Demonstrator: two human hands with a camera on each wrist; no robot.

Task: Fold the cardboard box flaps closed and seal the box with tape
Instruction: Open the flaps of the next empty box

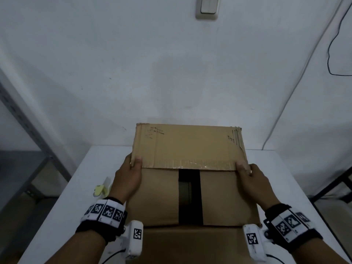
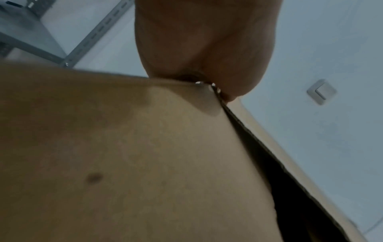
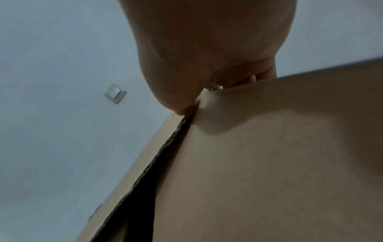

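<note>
Brown cardboard box (image 1: 158,197) on table: side flaps folded, far flap (image 1: 188,147) half-lowered.

Both my arms reach forward, roughly side by side, palms turned inward toward each other. My left hand (image 1: 127,178) pinches the far flap (image 1: 188,147) at its left corner: my thumb lies on top of the cardboard, and the other fingers (image 1: 128,159) curl round its left edge. My right hand (image 1: 251,180) mirrors this at the right corner, thumb on top, the rest of its fingers (image 1: 250,169) curled at the edge. Each wrist wears a black band with white coded squares, and a small white camera unit hangs beneath it. From both wrist views, only the heel of each palm shows, pressed against the cardboard edge.
</note>
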